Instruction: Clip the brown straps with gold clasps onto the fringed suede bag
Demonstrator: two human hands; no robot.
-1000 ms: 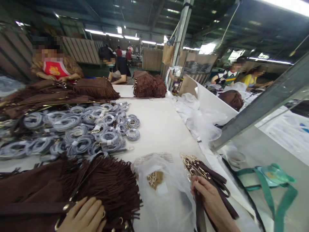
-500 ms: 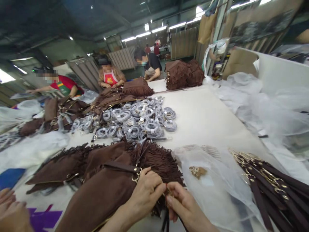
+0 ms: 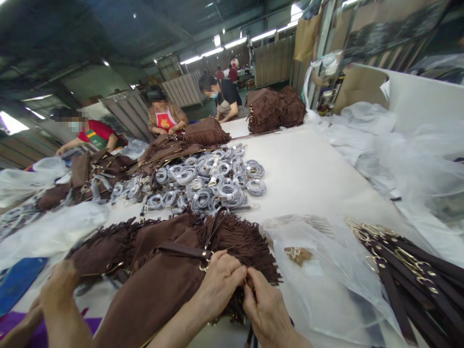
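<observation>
Meeting at their fingertips, the left hand point(image 3: 222, 282) and the right hand point(image 3: 267, 304) were both closed in a pinch, thumb drawn against forefinger – what lay between them was hidden, so I could not tell what was pinched. The left hand lay over the edge of a brown bag point(image 3: 154, 285), whose body spread leftward from under its wrist and forearm. Just by the left knuckles sat a gold ring point(image 3: 204, 263), with a short brown strap point(image 3: 181, 249) running leftward from it. Below the right hand, thin dark strips point(image 3: 250, 337) hung down.

Directly beyond both hands spread dark brown fringe point(image 3: 246, 237). To the right of the right hand lay a clear plastic bag point(image 3: 348, 299) with tan tags point(image 3: 300, 254) showing in it, and farther right a fanned bundle of dark straps point(image 3: 402, 285) with gold clasps at the ends away from the wearer.

Farther beyond the left hand came a heap of wrapped grey coils point(image 3: 206, 181), then more brown bags point(image 3: 206, 130), and past these, a fringed stack point(image 3: 277, 110). Well left of the left hand, another person's hand point(image 3: 60, 285) was raised – blurred – beside a blue sheet point(image 3: 23, 282). Three co-workers point(image 3: 165, 118) stood or leaned across the table point(image 3: 300, 169).
</observation>
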